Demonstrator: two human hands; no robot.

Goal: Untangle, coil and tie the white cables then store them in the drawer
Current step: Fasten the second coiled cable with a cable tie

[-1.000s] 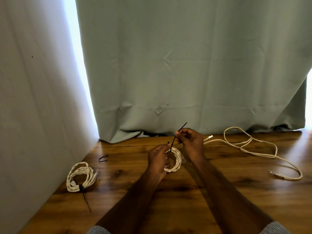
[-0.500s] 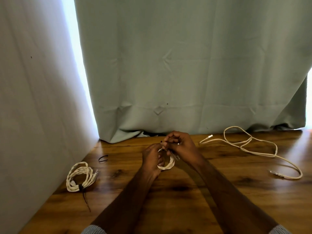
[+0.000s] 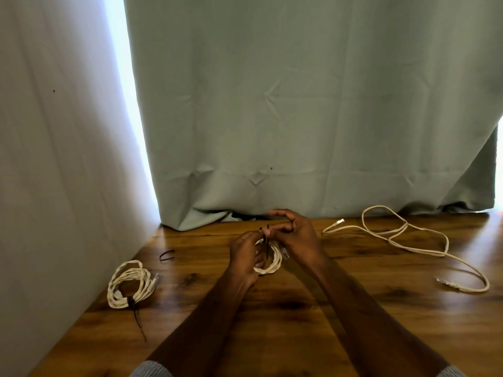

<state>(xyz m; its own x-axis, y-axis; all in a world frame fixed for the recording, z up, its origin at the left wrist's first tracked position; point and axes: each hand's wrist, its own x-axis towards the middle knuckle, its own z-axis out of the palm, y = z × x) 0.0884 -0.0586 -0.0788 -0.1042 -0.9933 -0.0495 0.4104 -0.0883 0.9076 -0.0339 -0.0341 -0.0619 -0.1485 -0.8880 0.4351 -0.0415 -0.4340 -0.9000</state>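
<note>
Meanwhile, lower left lay a tied coil (image 3: 130, 286); at centre the left hand (image 3: 245, 257) gripped the small coil (image 3: 268, 261), the right hand (image 3: 295, 238) pinching its black tie (image 3: 267, 242), best cinched snugly; a loose cable (image 3: 408, 238) waited right.

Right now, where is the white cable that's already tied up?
In the head view, the tied coil lies on the left side of the wooden table, near the white wall, left of the left hand.
</note>
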